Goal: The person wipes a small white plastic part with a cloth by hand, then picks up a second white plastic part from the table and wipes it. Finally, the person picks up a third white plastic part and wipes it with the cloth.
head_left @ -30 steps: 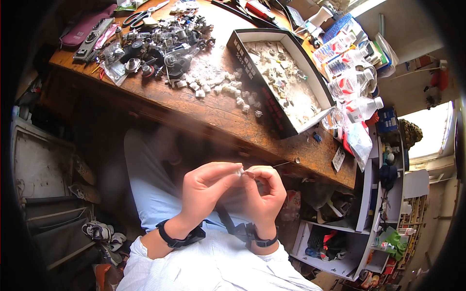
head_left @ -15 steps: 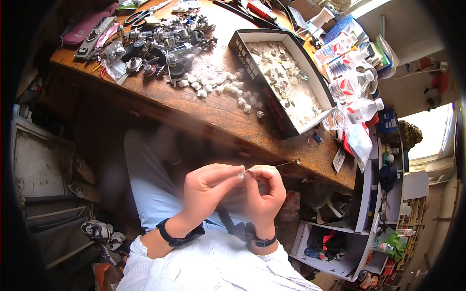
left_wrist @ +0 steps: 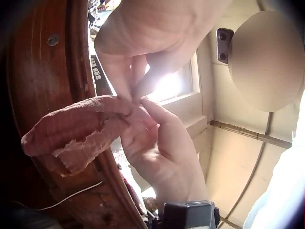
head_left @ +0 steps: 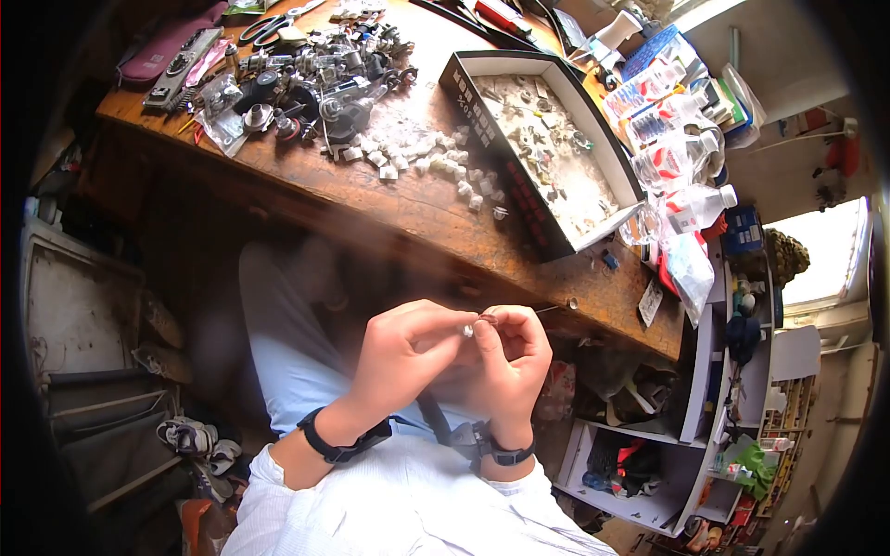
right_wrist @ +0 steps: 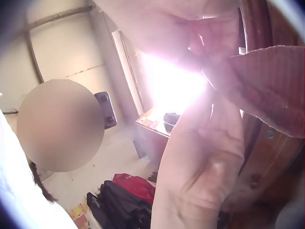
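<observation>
In front of the lap, my two hands meet fingertip to fingertip. My left hand (head_left: 408,357) pinches a small whitish piece (head_left: 467,330) between thumb and fingers; its exact kind is too small to tell. My right hand (head_left: 512,361) grips a folded reddish-brown sheet (left_wrist: 71,131) with a torn, ragged edge, like a scrap of sandpaper. The sheet juts out past the fingertips toward the desk side, and shows again beside the hands in the right wrist view. Only a little brown edge of it appears in the head view. Dark straps circle both wrists.
On the wooden desk (head_left: 371,208) lie small white pieces (head_left: 440,157) and a heap of dark and clear parts (head_left: 324,88). A black-sided box (head_left: 505,153) holds small scraps. Plastic bottles (head_left: 677,162) line the right side. Scissors (head_left: 269,30) lie at the back left.
Both hands have shifted slightly to the right, still together. The whitish piece and the brown edge at the fingertips show more now. The desk items stay as they were.
</observation>
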Demonstrator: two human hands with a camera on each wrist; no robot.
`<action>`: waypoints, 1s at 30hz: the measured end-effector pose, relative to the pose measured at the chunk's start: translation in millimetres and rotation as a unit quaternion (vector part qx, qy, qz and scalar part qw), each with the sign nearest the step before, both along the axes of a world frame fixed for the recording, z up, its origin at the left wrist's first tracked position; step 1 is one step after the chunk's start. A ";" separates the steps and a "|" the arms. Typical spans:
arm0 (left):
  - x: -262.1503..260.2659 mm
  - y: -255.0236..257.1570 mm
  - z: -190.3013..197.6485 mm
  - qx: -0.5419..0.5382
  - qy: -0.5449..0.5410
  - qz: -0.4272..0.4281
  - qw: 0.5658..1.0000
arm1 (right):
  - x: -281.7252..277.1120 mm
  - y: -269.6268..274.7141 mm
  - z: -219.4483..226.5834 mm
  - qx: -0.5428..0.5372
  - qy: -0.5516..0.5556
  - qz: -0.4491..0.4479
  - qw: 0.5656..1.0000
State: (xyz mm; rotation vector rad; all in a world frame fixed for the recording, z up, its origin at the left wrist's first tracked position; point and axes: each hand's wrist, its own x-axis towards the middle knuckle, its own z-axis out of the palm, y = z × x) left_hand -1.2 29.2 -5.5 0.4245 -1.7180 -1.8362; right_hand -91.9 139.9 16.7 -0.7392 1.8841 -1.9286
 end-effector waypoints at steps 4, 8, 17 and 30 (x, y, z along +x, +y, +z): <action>-3.4 -6.4 4.0 0.010 -0.006 -0.037 0.999 | -4.4 -1.1 -3.2 -0.011 0.047 0.004 0.999; -5.1 -11.9 9.5 0.107 -0.018 -0.078 0.991 | -6.7 -1.4 -3.0 -0.008 0.025 0.003 1.000; -1.6 -28.4 7.2 0.191 -0.061 -0.164 0.966 | -4.6 -7.3 -1.2 0.003 -0.049 0.002 0.999; -1.1 -20.8 5.6 0.301 -0.013 -0.137 0.944 | -8.4 -4.7 8.4 -0.022 -0.058 0.031 0.998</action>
